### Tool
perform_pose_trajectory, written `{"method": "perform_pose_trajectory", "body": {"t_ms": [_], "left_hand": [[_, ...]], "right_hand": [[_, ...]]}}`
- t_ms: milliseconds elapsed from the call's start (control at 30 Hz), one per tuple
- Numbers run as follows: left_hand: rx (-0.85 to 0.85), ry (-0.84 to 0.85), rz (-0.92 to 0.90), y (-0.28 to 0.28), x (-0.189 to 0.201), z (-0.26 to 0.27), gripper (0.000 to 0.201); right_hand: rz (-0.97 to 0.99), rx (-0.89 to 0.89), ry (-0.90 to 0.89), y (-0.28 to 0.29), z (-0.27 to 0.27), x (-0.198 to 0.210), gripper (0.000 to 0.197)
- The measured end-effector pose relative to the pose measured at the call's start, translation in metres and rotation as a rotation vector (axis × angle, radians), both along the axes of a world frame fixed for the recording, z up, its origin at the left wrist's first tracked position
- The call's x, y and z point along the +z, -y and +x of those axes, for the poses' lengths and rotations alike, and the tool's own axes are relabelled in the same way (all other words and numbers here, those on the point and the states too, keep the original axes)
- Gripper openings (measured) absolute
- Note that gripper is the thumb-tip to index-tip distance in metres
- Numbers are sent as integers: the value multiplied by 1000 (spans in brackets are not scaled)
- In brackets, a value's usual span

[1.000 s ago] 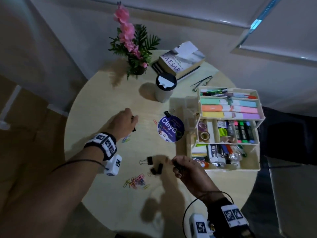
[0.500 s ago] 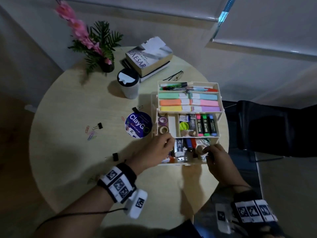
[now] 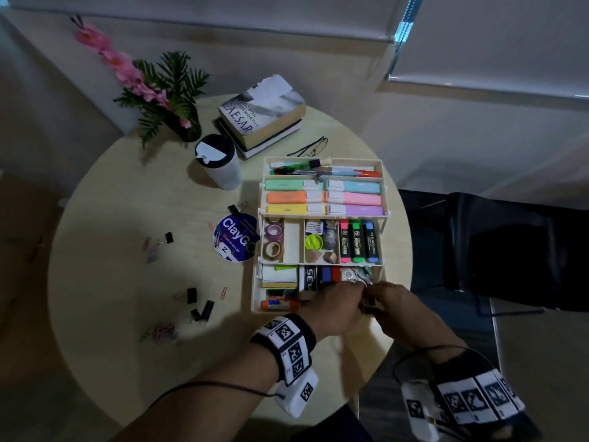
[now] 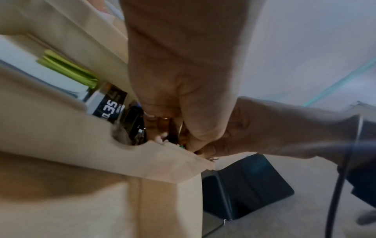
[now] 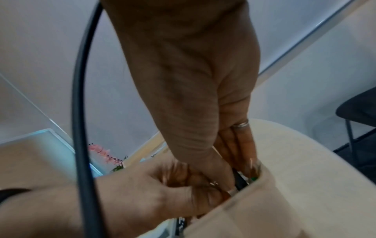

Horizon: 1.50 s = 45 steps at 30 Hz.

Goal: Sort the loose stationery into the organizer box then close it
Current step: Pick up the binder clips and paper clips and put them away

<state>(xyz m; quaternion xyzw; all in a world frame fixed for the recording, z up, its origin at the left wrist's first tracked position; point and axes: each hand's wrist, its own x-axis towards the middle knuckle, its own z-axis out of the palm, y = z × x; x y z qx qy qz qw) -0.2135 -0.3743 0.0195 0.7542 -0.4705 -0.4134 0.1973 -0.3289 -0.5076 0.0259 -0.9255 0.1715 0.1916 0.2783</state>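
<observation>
Black binder clips [image 3: 200, 306] and coloured paper clips lie loose on the round pale desk [image 3: 127, 314], well left of the open cream three-tier organizer box [image 3: 322, 237], where left hand [image 3: 331, 309] and right hand [image 3: 390, 303] meet in its bottom tier, fingers curled; what they grasp cannot be told. Left hand is nearer the clips.

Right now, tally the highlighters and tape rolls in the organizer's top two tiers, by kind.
Pastel highlighters, top tier: 6
Dark-barrel highlighters, middle tier: 3
Tape rolls, middle tier: 2
Total: 11
</observation>
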Motion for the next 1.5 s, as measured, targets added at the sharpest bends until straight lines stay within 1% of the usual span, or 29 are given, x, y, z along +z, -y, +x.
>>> {"method": "perform_pose_trajectory", "body": {"t_ms": [100, 133, 200, 233, 267, 300, 333, 400, 433, 467, 533, 567, 600, 633, 700, 733, 800, 867, 933, 1000, 1033, 1100, 1200, 1233, 1300, 1367, 1400, 1433, 1500], "left_hand": [[14, -84, -20, -13, 6, 5, 27], [8, -99, -14, -19, 8, 7, 29], [11, -101, -10, -34, 19, 17, 27], [12, -83, -24, -45, 25, 26, 22], [21, -86, -38, -59, 32, 37, 17], [44, -125, -41, -75, 43, 51, 11], [57, -178, -31, -96, 51, 69, 2], [78, -228, 29, -138, 58, 113, 15], [115, -190, 60, -158, 55, 138, 15], [182, -119, 80, -178, 46, 164, 11], [350, 101, 114, -212, 25, 209, 23], [413, 203, 124, -226, 15, 228, 30], [452, 288, 121, -237, 4, 245, 38], [459, 331, 117, -247, -3, 260, 47], [406, 357, 127, -260, -20, 283, 59], [370, 347, 143, -264, -28, 292, 63], [308, 308, 169, -271, -44, 301, 65], [276, 316, 171, -270, -53, 298, 62], [287, 353, 125, -269, -57, 292, 48], [289, 408, 84, -265, -56, 286, 27], [276, 427, 83, -264, -54, 285, 21], [262, 448, 77, -264, -55, 286, 20], [296, 371, 7, -269, -52, 285, 18], [315, 333, -21, -270, -47, 281, 16], [316, 276, -81, -274, -41, 271, 6], [248, 253, -92, -281, -40, 257, 8], [185, 256, -74, -286, -43, 250, 4], [126, 265, -61, -292, -46, 243, 12], [6, 287, -41, -302, -56, 231, 38]], "right_hand": [[-64, -1, -54, -9, 4, 9, 36], [-109, 3, -89, -14, 8, 16, 37], [-204, 12, -133, -30, 24, 37, 27], [-208, 26, -116, -41, 36, 52, 22], [-175, 48, -76, -54, 51, 68, 17], [-130, 74, -37, -69, 69, 83, 12], [-87, 91, -12, -87, 90, 96, 13], [-34, 75, 43, -118, 134, 107, 27], [1, 56, 84, -136, 159, 105, 29], [37, 47, 125, -154, 185, 98, 25], [73, 19, 206, -182, 235, 69, 12], [70, -16, 210, -191, 258, 49, 16], [57, -60, 181, -196, 279, 31, 26], [30, -101, 142, -197, 297, 15, 39], [-19, -135, 77, -193, 320, -12, 57], [-42, -130, 59, -189, 326, -22, 59], [-123, -66, 24, -182, 327, -37, 53], [-205, 13, -15, -176, 320, -47, 48], [-235, 34, -37, -178, 314, -51, 50], [-267, 52, -34, -182, 308, -55, 43], [-270, 51, -27, -184, 305, -56, 39], [-267, 38, -4, -187, 300, -62, 35], [-248, -42, 35, -191, 292, -64, 32], [-222, -82, 70, -194, 288, -63, 34], [-159, -153, 179, -205, 280, -56, 35], [-84, -211, 283, -217, 266, -47, 31], [-37, -247, 321, -224, 257, -43, 29], [5, -270, 364, -229, 247, -38, 28], [95, -283, 427, -235, 224, -29, 29]]}}
